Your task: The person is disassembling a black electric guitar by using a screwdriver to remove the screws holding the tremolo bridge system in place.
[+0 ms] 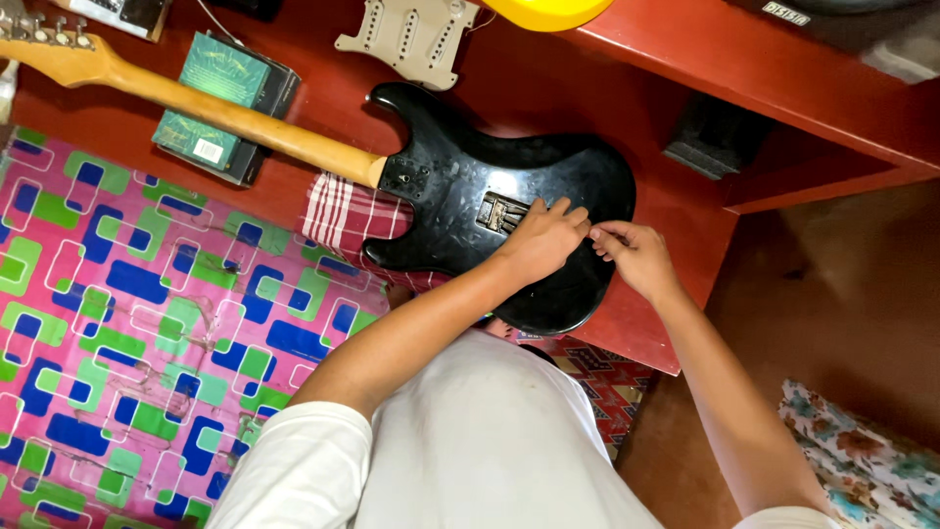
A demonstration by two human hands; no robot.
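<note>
A glossy black solid-body electric guitar (490, 211) with a pale wooden neck (196, 108) lies back-side up on a red wooden table (685, 59), its body resting partly on a red-and-white checked cloth (338, 211), seen from the head camera looking straight down. The person's left hand (543, 240) lies flat on the guitar's back beside an open metal-lined cavity (497, 213), its fingers curled loosely and pressing on the surface rather than gripping anything. The right hand (632, 253) sits just beside it at the body's edge, fingertips pinched together; whether they hold something small cannot be told. A cream pickguard with three pickups (411, 37) lies above the body on the table, and a dark green box (223, 103) rests under the neck. A pink mat patterned with blue and green squares (127, 323) covers the floor to the left.
</note>
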